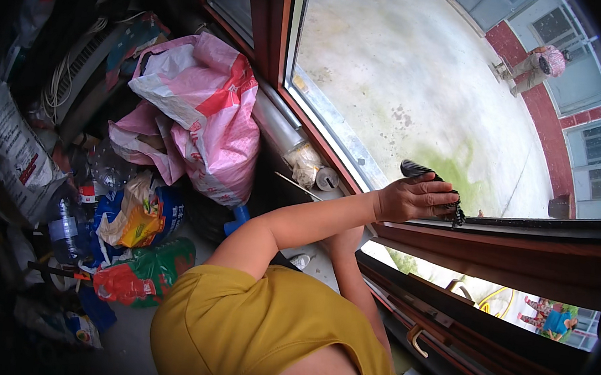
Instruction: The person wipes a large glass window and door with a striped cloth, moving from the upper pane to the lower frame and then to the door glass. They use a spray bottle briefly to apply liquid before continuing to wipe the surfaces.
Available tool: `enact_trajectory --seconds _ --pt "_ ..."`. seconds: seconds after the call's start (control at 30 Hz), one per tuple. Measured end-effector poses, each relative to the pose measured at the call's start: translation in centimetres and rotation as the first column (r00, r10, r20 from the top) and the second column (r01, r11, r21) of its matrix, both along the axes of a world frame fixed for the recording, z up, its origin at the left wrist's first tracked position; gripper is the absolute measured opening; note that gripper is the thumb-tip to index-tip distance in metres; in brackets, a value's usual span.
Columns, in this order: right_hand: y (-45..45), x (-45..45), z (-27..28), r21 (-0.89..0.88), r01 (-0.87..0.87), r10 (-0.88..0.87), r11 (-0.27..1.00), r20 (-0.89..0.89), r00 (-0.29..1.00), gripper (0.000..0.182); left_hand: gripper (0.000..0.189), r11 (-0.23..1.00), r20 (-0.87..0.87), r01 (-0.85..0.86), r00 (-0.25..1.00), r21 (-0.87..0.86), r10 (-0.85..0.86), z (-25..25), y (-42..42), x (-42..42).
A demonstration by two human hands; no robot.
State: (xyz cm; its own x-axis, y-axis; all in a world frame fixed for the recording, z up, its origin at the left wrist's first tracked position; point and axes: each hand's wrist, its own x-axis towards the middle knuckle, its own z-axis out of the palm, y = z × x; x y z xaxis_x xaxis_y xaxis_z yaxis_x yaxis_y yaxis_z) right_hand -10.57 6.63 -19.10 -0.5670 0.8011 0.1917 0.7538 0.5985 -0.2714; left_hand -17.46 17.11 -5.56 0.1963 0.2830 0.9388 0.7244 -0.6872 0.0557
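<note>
My left hand point(416, 198) reaches across to the right and holds a crumpled black-and-white striped cloth point(414, 169). Parts of the cloth stick out above the hand and past its fingertips. Behind the hand is the window pane point(384, 87), near the corner of its reddish-brown frame point(488, 249); whether the cloth touches the glass I cannot tell. Under the left forearm is my right hand point(345, 240), close to that frame corner. The forearm hides most of it, so its fingers and anything in them do not show.
A pink-and-white woven plastic sack point(214, 126) stands left of the window. Plastic bottles point(66, 226), a green-and-red bag point(137, 275) and other clutter crowd the left. A window handle point(417, 341) juts out at lower right. Outside are two people point(539, 66), one bending.
</note>
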Motion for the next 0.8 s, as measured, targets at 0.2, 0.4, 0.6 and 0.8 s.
enact_trajectory --seconds 0.2,0.4,0.6,0.8 --pt "-0.4 0.4 -0.1 0.110 0.056 -0.056 0.992 -0.006 0.998 0.043 0.047 0.784 0.427 -0.577 0.664 -0.227 0.613 0.5 5.9 -16.1" --pt "-1.3 0.3 0.6 0.111 0.036 -0.032 0.993 -0.034 0.999 0.041 0.038 0.822 0.880 -0.477 0.181 -0.311 0.439 2.1 10.0 -20.3" --pt "-2.0 0.0 -1.3 0.063 0.073 -0.067 0.995 -0.102 0.993 0.035 0.038 0.994 0.455 -0.109 0.885 0.001 0.096 2.8 1.1 1.1" --pt "-2.4 0.4 0.6 0.087 0.031 -0.033 0.996 0.029 0.999 0.037 0.031 0.977 -0.033 0.209 0.978 0.047 -0.208 2.4 0.4 0.9"
